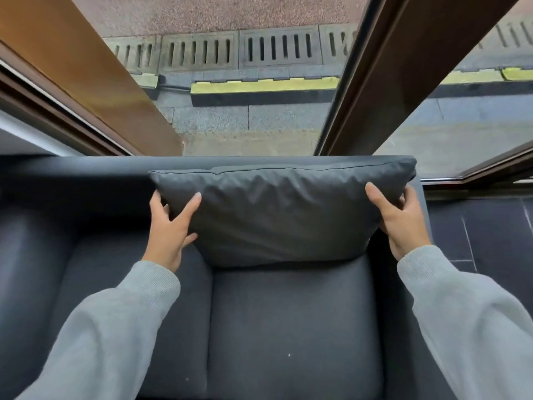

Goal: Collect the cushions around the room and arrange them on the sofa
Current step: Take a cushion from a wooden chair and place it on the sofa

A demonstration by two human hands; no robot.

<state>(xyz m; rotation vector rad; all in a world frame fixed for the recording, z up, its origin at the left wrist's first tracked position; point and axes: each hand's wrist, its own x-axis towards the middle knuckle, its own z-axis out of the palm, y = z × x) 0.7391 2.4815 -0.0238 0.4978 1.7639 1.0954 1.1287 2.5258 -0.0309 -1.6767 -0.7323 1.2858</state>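
Both my grey sleeves reach over the sofa (288,327) seat. My left hand (170,223) and right hand (402,217) each grip one side edge of the dark cushion (282,215), which stands leaning against the backrest at the right end. I should press evenly, square its lower edge into the seat crease, then let go. Beyond it, the window (253,82).

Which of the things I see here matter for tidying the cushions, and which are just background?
Part of the job:
- dark cushion, propped against the backrest
- sofa
- left hand and right hand, each with a grip on a cushion side

Just background:
- window frame
- drain grates outside
- tiled floor
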